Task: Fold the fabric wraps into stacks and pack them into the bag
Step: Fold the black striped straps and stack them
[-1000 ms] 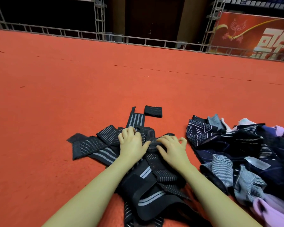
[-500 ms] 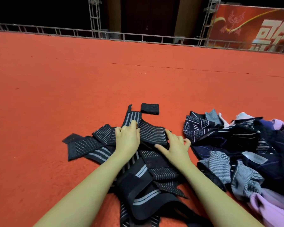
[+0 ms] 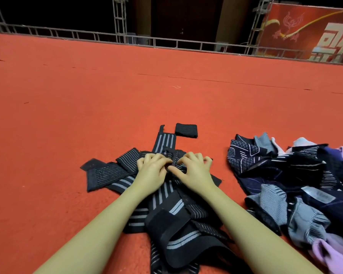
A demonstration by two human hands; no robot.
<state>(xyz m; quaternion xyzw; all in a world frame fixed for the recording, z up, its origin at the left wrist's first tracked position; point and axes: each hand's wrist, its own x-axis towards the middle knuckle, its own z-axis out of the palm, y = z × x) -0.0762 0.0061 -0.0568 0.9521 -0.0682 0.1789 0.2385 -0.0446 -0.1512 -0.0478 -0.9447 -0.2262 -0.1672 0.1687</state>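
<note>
- Landmark: the loose pile of black elastic fabric wraps with grey stripes [image 3: 166, 204] lies on the red carpet floor [image 3: 67, 125], directly in front of the person.
- Left hand [image 3: 152, 171]: on the far part of the pile, fingers [image 3: 147, 158] curled and bunching one black striped wrap [image 3: 173, 161] at its middle.
- Right hand [image 3: 194, 169]: just beside the left, fingers likewise curled onto the same wrap, thumb pointing toward the left hand. Both hands grip cloth; neither is spread flat.
- Beyond the pile, well apart from the hands, lies one small folded black wrap [image 3: 186, 130]; it appears to be the only finished piece.
- To the right of the pile sits a separate heap of mixed navy, grey and lilac fabric pieces [image 3: 295, 184].
- No bag is visible.
- Judgement: the step in hand is folding a single wrap; the task is at an early stage, with most of the pile unfolded.
- Next move calls for: closing the fold, pressing it flat, and setting it on or beside the folded piece without dragging neighbouring wraps, which overlap it.
</note>
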